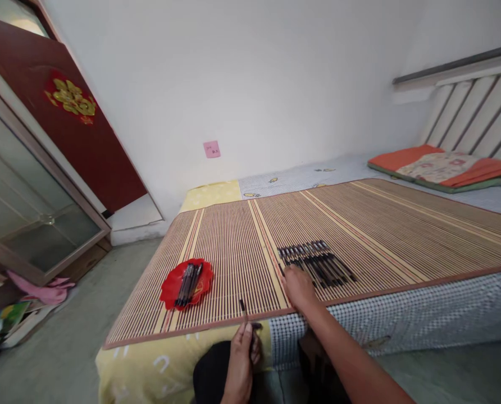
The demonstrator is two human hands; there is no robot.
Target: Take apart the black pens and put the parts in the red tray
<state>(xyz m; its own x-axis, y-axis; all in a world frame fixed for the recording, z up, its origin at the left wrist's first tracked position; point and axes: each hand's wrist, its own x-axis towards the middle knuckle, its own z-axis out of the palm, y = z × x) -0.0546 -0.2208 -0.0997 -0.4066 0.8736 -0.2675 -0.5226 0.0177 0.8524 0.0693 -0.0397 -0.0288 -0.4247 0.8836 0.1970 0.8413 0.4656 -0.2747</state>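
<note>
- Two bare hands show on my head feed, both by the near edge of the striped mat (229, 241) on the bed (141, 365).
- Left hand (241, 359): I see thumb and fingers pressed together, pinching a slim pen piece (242, 306) whose black end points up over the mat's near edge.
- Beside those fingertips a short dark piece (256, 325) juts out along that edge; I cannot tell whether it is part of the same pen.
- Right hand (300, 286): fingers curled at the left end of the row of pens (328, 269), just in from the near edge. The fingertips are mostly hidden from me, so I cannot tell how far apart they are or whether they grip the dark stick (281, 269) next to them.
- That row lies side by side on the mat, slanted, with short dark parts (304, 249) lined up on its far side.
- Near the mat's left near corner, I have the red dish (169, 286), with dark pens (189, 283) lying bunched in it.
</note>
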